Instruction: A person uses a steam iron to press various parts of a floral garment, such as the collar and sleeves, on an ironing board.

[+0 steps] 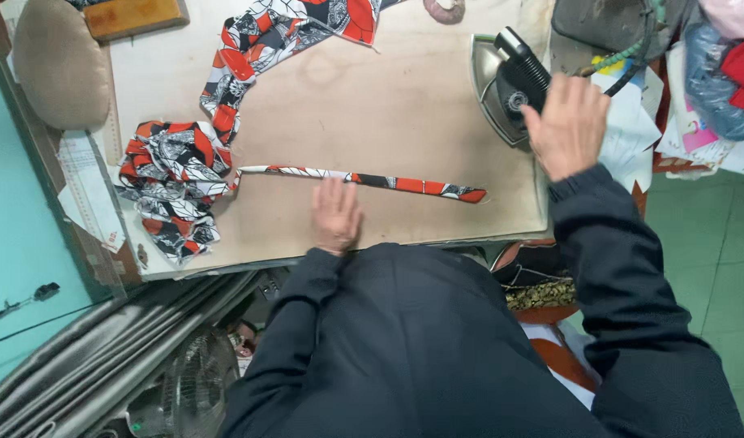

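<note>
Pale plywood makes up the pressing board [347, 105], the largest thing in view and the landmark for everything else; a person in a dark jacket leans over its near edge. Toward the board's left side lies a bunched heap of printed fabric [173, 182] in orange, black and white, with more of the same cloth trailing up toward the far edge. On the board's right end stands a metal iron [501, 89] with a black handle, tipped up on its side. Across the near middle of the board lies the folded fabric strip [364, 178], narrow and flat, its long axis running left to right almost parallel to the near edge, its pointed free end aimed at the board's right side and its other end joined to the heap. The left hand [336, 215] presses flat on the board just below the strip, fingers loosely spread and touching its near edge, holding nothing. The right hand [568, 122] is at the iron's handle, fingers extended and partly closing around it; whether the grip is complete cannot be told. The step in hand appears to be pressing the strip: the judgement is that the iron needs lifting by its handle and setting sole-down along the strip's length while the left hand keeps the fold steady.
</note>
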